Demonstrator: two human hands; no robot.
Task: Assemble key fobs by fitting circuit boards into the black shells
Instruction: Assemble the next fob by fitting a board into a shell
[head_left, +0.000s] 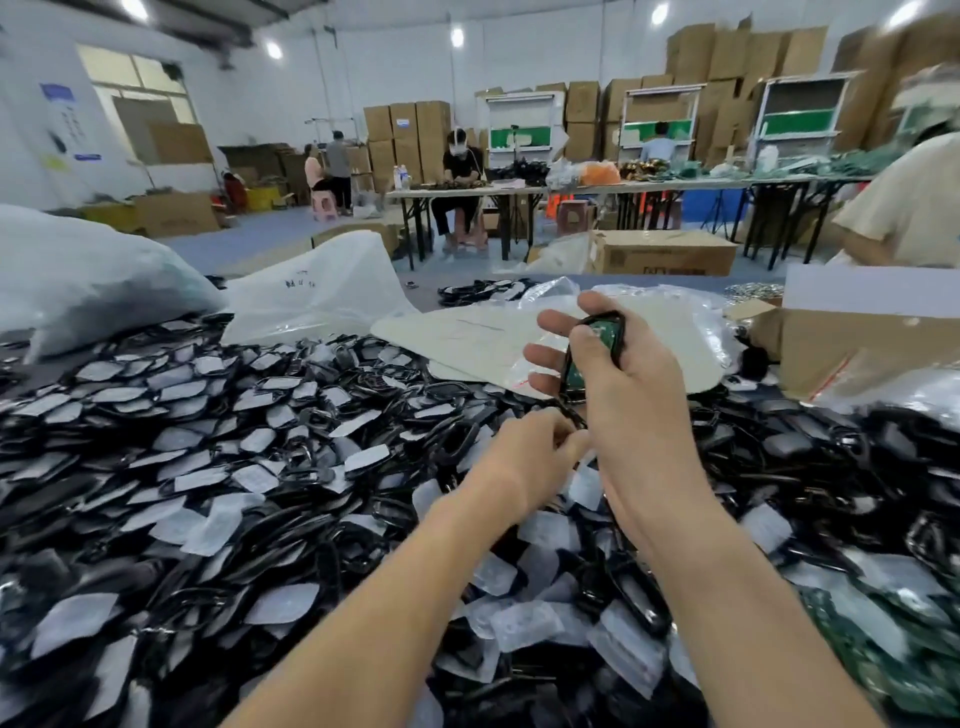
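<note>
The right hand (618, 379) curls its fingers round a shiny black oval plastic shell (617, 332) holding a flat green circuit board (602, 328). At 7 o'clock, the left hand (530, 452) maybe pinches a second black shell (570, 411).

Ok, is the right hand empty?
No, the right hand holds a black shell with a green board in it.

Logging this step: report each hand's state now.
Left hand: curled in pile of black plastic shells, grip unclear.
Right hand: holds black plastic shell with green circuit board.
</note>
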